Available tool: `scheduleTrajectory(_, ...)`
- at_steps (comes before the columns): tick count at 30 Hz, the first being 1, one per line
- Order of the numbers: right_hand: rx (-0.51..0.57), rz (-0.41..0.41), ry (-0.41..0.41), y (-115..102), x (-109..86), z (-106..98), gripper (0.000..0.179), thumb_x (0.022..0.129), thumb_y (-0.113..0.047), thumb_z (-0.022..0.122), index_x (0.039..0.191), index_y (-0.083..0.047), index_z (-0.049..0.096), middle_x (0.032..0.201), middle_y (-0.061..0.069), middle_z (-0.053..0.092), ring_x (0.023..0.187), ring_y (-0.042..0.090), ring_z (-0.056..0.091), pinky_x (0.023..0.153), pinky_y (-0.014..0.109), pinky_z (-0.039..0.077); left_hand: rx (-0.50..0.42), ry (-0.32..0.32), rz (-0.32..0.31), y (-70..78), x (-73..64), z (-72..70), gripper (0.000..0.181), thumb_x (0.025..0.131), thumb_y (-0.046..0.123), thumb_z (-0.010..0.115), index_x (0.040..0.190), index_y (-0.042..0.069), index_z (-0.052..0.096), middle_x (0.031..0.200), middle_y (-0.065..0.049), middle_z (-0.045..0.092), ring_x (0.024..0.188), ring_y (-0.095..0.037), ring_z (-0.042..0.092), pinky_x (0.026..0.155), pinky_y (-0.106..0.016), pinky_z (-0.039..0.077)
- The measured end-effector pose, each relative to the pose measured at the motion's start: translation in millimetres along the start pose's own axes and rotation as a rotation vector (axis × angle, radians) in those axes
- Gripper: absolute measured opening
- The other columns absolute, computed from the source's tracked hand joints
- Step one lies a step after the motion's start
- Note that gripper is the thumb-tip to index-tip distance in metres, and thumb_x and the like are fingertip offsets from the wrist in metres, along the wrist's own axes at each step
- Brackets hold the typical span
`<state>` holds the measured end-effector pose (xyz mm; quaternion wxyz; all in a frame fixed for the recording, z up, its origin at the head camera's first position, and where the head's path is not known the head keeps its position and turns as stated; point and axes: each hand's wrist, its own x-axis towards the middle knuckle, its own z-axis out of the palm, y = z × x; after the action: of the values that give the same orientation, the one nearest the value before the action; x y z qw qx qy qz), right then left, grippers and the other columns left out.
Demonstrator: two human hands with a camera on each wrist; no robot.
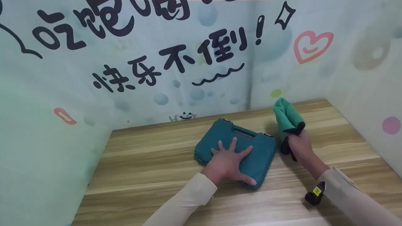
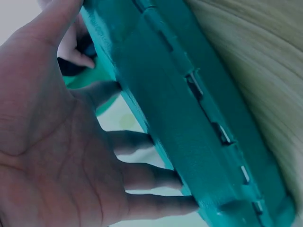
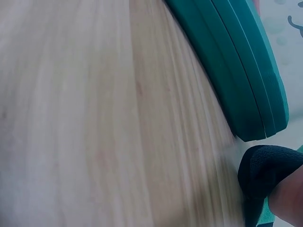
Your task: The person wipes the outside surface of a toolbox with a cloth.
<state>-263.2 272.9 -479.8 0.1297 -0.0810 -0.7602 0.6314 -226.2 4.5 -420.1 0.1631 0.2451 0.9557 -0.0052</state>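
A teal plastic carrying case (image 1: 260, 150) with a built-in handle lies flat on the wooden table. My left hand (image 1: 224, 161) rests on its top with fingers spread; in the left wrist view the straight fingers (image 2: 147, 177) touch the case (image 2: 165, 90), whose hinged side shows. To the right of the case, my right hand (image 1: 301, 144) grips a folded green cloth (image 1: 287, 116) with black edging. The right wrist view has only part of that hand (image 3: 289, 196) beside the black part of the cloth (image 3: 267, 165), close to a corner of the case.
The wood-grain table (image 1: 144, 169) meets a printed backdrop (image 1: 141, 103) at the back, with more of it on both sides. A small black device with a yellow label (image 1: 316, 191) sits at the right wrist.
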Motion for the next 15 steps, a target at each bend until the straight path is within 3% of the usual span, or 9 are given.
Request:
scheduleTrajectory(9, 0.028, 0.001, 0.029, -1.0, -1.5, 10.2, 0.052, 0.102, -0.011, 0.051, 0.149, 0.007, 0.042, 0.148, 0.018, 0.047, 0.131, 0.024, 0.043, 0.11, 0.038, 0.035, 0.146, 0.063, -0.145, 23.6, 6.3, 10.7, 0.117, 0.066, 0.101, 0.04, 0.163, 0.043, 0.007, 0.166, -0.02, 0.016, 0.137, -0.061, 0.029, 0.094, -0.067, 0.044)
scheduleTrajectory(15, 0.019, 0.026, 0.015, -1.5, -4.0, 18.8, 0.052, 0.101, -0.012, 0.052, 0.148, 0.008, 0.042, 0.145, 0.018, 0.049, 0.128, 0.024, 0.045, 0.11, 0.039, 0.035, 0.129, 0.076, -0.19, 26.1, 7.0, 12.6, 0.118, 0.065, 0.101, 0.042, 0.163, 0.041, 0.012, 0.164, -0.023, 0.02, 0.135, -0.06, 0.033, 0.088, -0.062, 0.051)
